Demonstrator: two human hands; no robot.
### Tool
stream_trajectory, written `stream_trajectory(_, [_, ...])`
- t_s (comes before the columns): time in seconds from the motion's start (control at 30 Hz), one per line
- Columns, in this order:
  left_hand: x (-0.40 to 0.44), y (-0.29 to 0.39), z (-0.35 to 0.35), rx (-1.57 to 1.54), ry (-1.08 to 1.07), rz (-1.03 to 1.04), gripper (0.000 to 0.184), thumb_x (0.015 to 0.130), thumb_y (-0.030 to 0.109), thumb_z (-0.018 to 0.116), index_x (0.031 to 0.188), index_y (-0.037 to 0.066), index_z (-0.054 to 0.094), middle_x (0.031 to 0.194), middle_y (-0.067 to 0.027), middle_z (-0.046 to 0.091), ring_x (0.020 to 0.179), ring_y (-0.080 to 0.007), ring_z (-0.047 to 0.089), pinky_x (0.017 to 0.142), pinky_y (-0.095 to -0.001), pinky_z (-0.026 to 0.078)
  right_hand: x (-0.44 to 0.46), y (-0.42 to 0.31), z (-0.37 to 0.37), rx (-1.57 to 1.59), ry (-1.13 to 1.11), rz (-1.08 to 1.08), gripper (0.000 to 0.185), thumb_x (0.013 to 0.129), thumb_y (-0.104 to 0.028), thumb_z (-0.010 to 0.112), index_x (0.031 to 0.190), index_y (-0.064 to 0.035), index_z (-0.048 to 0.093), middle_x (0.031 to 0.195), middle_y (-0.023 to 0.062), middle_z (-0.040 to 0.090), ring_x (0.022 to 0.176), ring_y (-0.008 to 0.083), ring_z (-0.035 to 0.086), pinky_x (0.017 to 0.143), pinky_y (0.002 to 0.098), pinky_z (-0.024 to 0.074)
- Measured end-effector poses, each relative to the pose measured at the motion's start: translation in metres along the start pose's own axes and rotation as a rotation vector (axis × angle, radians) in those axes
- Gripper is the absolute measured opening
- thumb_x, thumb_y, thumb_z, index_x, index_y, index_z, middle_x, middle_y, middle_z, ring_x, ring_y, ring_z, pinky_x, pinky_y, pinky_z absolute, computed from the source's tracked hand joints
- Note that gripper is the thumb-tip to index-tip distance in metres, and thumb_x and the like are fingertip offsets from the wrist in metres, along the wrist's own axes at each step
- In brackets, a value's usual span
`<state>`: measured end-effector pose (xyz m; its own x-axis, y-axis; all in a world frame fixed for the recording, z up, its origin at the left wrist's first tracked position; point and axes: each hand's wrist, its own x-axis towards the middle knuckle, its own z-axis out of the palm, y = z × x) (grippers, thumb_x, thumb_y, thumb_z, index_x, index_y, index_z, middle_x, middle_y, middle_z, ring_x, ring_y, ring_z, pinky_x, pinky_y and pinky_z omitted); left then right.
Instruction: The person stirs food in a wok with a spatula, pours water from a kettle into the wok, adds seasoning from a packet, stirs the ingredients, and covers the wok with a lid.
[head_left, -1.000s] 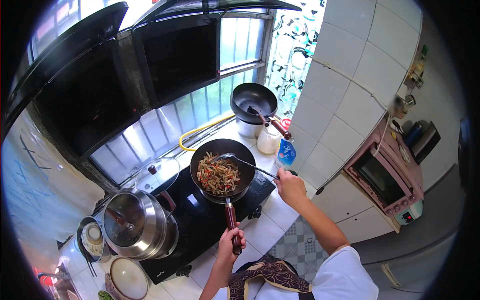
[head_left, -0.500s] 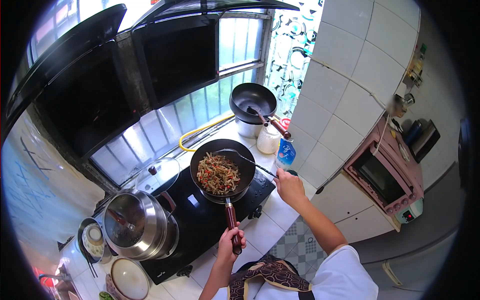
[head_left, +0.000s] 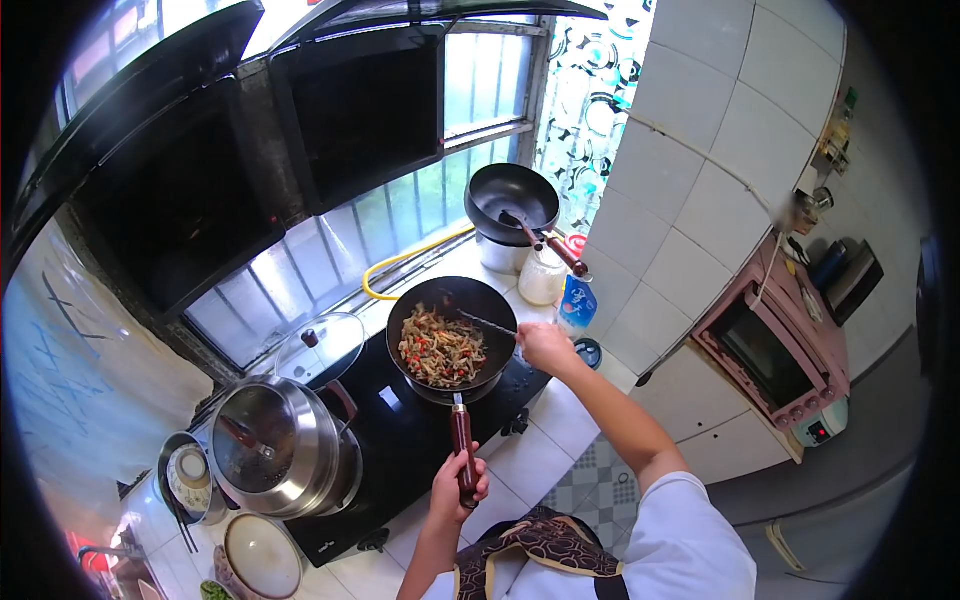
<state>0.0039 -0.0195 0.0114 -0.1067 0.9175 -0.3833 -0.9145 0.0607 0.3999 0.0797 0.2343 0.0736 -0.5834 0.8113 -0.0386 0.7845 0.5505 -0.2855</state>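
Note:
My left hand (head_left: pixel 453 488) is wrapped round the brown handle of a dark wok (head_left: pixel 488 302), which sits on the right side of a black gas stove (head_left: pixel 375 450). In the wok lies a heap of shredded food (head_left: pixel 440 348) with red bits in it. At the wok's right rim, my right hand (head_left: pixel 547 350) is closed on the spatula (head_left: pixel 486 322). The spatula's twisted metal shaft slants down to the left into the wok. Its head is hard to make out against the dark pan and the food.
A lidded steel steamer (head_left: pixel 290 440) stands on the stove's left side, near a glass lid (head_left: pixel 340 345). Behind the wok are a second black pan (head_left: pixel 510 195), a jar (head_left: pixel 541 278) and a blue bag (head_left: pixel 576 303). A pink oven (head_left: pixel 765 350) is at right.
My right hand has moved left and slightly up toward the wok, pushing the spatula further in. The food has shifted within the wok. My left hand keeps its hold on the handle.

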Motion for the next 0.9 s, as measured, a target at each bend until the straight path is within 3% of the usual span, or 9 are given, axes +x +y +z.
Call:
stream_trajectory(0.17, [0.002,-0.001,0.0,-0.058,-0.009,-0.011,0.028,0.087,0.022,0.038,0.108,0.004,0.039,0.068,-0.0089,0.046,0.046,-0.0167,0.046,0.037,-0.0249,0.033,-0.005,0.001,-0.011,-0.054,0.009,-0.232,0.018,0.08,-0.024,0.048,0.085,-0.0094,0.058,0.077,0.0124,0.059,0.07,0.0318,0.058,0.062,0.0413,0.0449])
stream_trajectory(0.23, [0.002,-0.002,-0.001,-0.058,-0.009,-0.01,0.028,0.087,0.021,0.038,0.108,0.004,0.039,0.068,-0.0089,0.046,0.046,-0.0168,0.046,0.036,-0.0249,0.033,-0.026,-0.007,-0.032,-0.176,0.039,-0.402,0.017,0.08,-0.023,0.049,0.088,-0.0132,0.06,0.072,0.0111,0.058,0.068,0.0287,0.058,0.059,0.0393,0.0451])
stream_trajectory(0.33, [0.003,-0.002,-0.002,-0.058,-0.006,-0.013,0.027,0.087,0.021,0.039,0.108,0.004,0.039,0.068,-0.0086,0.047,0.046,-0.0169,0.046,0.036,-0.0251,0.033,-0.051,-0.001,-0.057,-0.267,0.085,-0.488,0.017,0.08,-0.022,0.05,0.09,-0.0151,0.061,0.07,0.0096,0.056,0.067,0.0256,0.058,0.058,0.0371,0.0453])
stream_trajectory(0.63, [0.004,-0.003,-0.003,-0.048,0.006,-0.015,0.025,0.087,0.024,0.038,0.104,0.006,0.043,0.068,-0.0075,0.048,0.047,-0.0163,0.045,0.038,-0.0251,0.033,-0.096,0.001,-0.11,-0.358,0.105,-0.362,0.014,0.079,-0.018,0.048,0.087,-0.0112,0.057,0.072,0.0106,0.054,0.069,0.0273,0.058,0.057,0.0376,0.0453])
stream_trajectory(0.8, [0.004,-0.003,-0.002,-0.065,-0.027,-0.014,0.024,0.087,0.022,0.038,0.104,0.005,0.043,0.069,-0.0079,0.048,0.047,-0.0165,0.046,0.038,-0.025,0.034,-0.108,-0.021,-0.132,-0.434,-0.092,-0.274,0.012,0.074,-0.011,0.048,0.076,-0.0081,0.06,0.071,0.0118,0.059,0.073,0.0278,0.059,0.059,0.0379,0.0455])
stream_trajectory(0.9, [0.003,-0.003,0.0,-0.062,-0.018,-0.01,0.024,0.087,0.023,0.038,0.104,0.006,0.043,0.069,-0.008,0.048,0.048,-0.0165,0.047,0.038,-0.025,0.034,-0.097,-0.023,-0.108,-0.449,-0.16,-0.218,0.011,0.071,-0.01,0.05,0.072,-0.0076,0.061,0.073,0.012,0.06,0.074,0.027,0.059,0.061,0.0378,0.0459])
